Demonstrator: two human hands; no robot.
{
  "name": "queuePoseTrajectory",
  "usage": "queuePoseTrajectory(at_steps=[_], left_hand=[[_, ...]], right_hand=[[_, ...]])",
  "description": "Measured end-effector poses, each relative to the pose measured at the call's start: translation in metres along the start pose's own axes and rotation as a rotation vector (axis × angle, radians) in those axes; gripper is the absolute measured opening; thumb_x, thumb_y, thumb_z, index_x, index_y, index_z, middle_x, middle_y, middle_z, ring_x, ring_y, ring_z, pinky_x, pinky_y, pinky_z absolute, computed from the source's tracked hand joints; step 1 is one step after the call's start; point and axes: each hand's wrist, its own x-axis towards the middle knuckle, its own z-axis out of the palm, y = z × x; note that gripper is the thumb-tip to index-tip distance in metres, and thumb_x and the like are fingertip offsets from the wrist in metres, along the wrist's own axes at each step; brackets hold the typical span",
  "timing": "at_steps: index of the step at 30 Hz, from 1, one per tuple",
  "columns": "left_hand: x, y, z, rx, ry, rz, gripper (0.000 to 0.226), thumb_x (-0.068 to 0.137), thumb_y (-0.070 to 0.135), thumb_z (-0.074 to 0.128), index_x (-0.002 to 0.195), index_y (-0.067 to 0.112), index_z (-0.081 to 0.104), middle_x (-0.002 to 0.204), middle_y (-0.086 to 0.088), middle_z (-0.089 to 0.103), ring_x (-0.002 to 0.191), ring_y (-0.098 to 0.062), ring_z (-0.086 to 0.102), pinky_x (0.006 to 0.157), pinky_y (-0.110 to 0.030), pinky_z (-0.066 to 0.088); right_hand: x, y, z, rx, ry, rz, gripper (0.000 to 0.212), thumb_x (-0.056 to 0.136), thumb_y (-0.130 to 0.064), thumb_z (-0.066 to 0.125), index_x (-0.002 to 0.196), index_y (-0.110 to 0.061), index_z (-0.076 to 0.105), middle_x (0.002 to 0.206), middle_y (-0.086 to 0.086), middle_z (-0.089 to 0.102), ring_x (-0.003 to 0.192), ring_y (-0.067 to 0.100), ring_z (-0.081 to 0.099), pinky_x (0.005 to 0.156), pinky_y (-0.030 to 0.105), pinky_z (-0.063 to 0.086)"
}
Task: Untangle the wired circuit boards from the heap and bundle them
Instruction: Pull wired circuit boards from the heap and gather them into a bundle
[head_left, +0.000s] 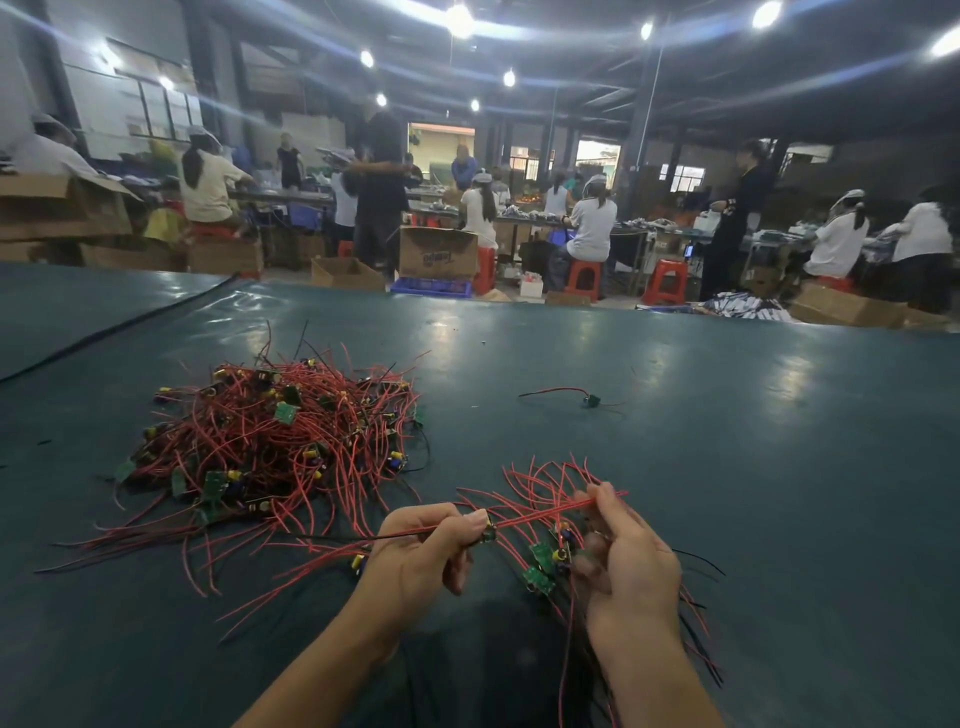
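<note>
Early stage, by look. Heap (270, 441) of wired boards, left of centre on bench (727, 467), mostly unsorted. Lower centre: left hand (421, 551) pinches 1 board (488, 534); right hand (623, 556) grips small bundle (545, 558). Stray board (589, 400) right of heap. Bundle untied.

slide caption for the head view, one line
Left hand and right hand hold a wired board taut near the heap.

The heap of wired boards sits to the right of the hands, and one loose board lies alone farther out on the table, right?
Not quite: the head view shows the heap to the left of the left hand and right hand, not the right. One loose board does lie alone farther out on the table.
</note>
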Motion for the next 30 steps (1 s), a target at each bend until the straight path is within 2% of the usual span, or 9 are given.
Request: queuePoseTrajectory(at_steps=[5, 6, 8, 10, 12, 15, 19, 24, 30], left_hand=[[-0.001, 0.000, 0.000, -0.052, 0.015, -0.024, 0.039, 0.078, 0.024, 0.066, 0.044, 0.018, 0.050, 0.046, -0.012, 0.043, 0.039, -0.014, 0.043, 0.048, -0.019, 0.038], [0.000, 0.000, 0.000, -0.076, 0.022, -0.022, 0.041, 0.080, 0.024, 0.071, 0.047, 0.016, 0.049, 0.048, -0.014, 0.042, 0.040, -0.015, 0.043, 0.048, -0.020, 0.039], [-0.001, 0.001, -0.001, -0.090, 0.009, -0.019, 0.037, 0.081, 0.028, 0.065, 0.050, 0.013, 0.050, 0.050, -0.014, 0.044, 0.042, -0.017, 0.044, 0.049, -0.022, 0.039], [-0.001, 0.000, -0.001, -0.101, -0.015, -0.031, 0.032, 0.078, 0.030, 0.061, 0.050, 0.015, 0.054, 0.049, -0.010, 0.048, 0.043, -0.015, 0.047, 0.049, -0.021, 0.040], [-0.001, -0.001, -0.001, -0.114, -0.029, -0.053, 0.035, 0.080, 0.026, 0.071, 0.048, 0.018, 0.058, 0.048, -0.003, 0.050, 0.043, -0.011, 0.049, 0.048, -0.019, 0.042], [0.001, -0.003, -0.003, -0.047, -0.060, -0.045, 0.035, 0.078, 0.028, 0.064, 0.045, 0.020, 0.053, 0.045, -0.001, 0.047, 0.041, -0.012, 0.046, 0.049, -0.019, 0.040], [0.000, -0.001, -0.003, -0.007, -0.095, -0.034, 0.036, 0.072, 0.040, 0.063, 0.043, 0.021, 0.052, 0.044, 0.000, 0.049, 0.042, -0.011, 0.047, 0.051, -0.018, 0.039], [0.001, 0.000, -0.004, -0.007, -0.128, -0.002, 0.037, 0.072, 0.040, 0.063, 0.042, 0.022, 0.052, 0.042, 0.001, 0.048, 0.040, -0.010, 0.047, 0.051, -0.017, 0.039], [0.000, -0.002, -0.008, -0.005, -0.073, -0.013, 0.037, 0.071, 0.046, 0.065, 0.045, 0.023, 0.052, 0.046, 0.000, 0.049, 0.046, -0.012, 0.047, 0.055, -0.018, 0.042]], right_hand=[[-0.004, -0.001, 0.000, -0.007, -0.031, -0.044, 0.015, 0.091, -0.020, 0.066, 0.080, -0.011, 0.070, 0.078, 0.003, 0.066, 0.038, 0.003, 0.037, 0.031, 0.016, 0.028], [-0.008, 0.001, 0.003, -0.054, -0.071, -0.050, 0.017, 0.089, -0.024, 0.068, 0.078, -0.012, 0.070, 0.077, 0.003, 0.066, 0.039, 0.004, 0.037, 0.032, 0.016, 0.027], [-0.017, 0.009, 0.008, -0.197, -0.184, -0.040, 0.020, 0.085, -0.030, 0.071, 0.076, -0.012, 0.073, 0.071, 0.001, 0.068, 0.039, 0.005, 0.038, 0.033, 0.017, 0.028], [-0.028, 0.018, 0.015, -0.319, -0.299, -0.049, 0.019, 0.082, -0.026, 0.073, 0.070, -0.012, 0.076, 0.061, 0.001, 0.067, 0.039, 0.007, 0.046, 0.035, 0.019, 0.035], [-0.034, 0.026, 0.019, -0.386, -0.352, -0.087, 0.022, 0.084, -0.020, 0.071, 0.064, -0.018, 0.078, 0.056, 0.000, 0.066, 0.045, 0.008, 0.055, 0.042, 0.018, 0.043], [-0.030, 0.026, 0.016, -0.393, -0.297, -0.073, 0.021, 0.083, -0.021, 0.074, 0.065, -0.009, 0.076, 0.051, 0.004, 0.051, 0.045, 0.014, 0.040, 0.045, 0.021, 0.031], [-0.016, 0.012, 0.008, -0.281, -0.186, -0.022, 0.018, 0.082, -0.019, 0.075, 0.068, -0.007, 0.071, 0.045, -0.004, 0.041, 0.037, 0.006, 0.025, 0.037, 0.017, 0.022], [0.000, -0.004, -0.002, -0.085, -0.087, -0.053, 0.009, 0.085, -0.011, 0.070, 0.081, -0.004, 0.073, 0.051, -0.006, 0.047, 0.035, 0.002, 0.028, 0.031, 0.014, 0.022], [-0.006, 0.005, 0.001, -0.125, -0.156, -0.061, 0.016, 0.085, -0.024, 0.069, 0.076, -0.012, 0.074, 0.056, -0.004, 0.046, 0.037, 0.004, 0.028, 0.032, 0.016, 0.023]])
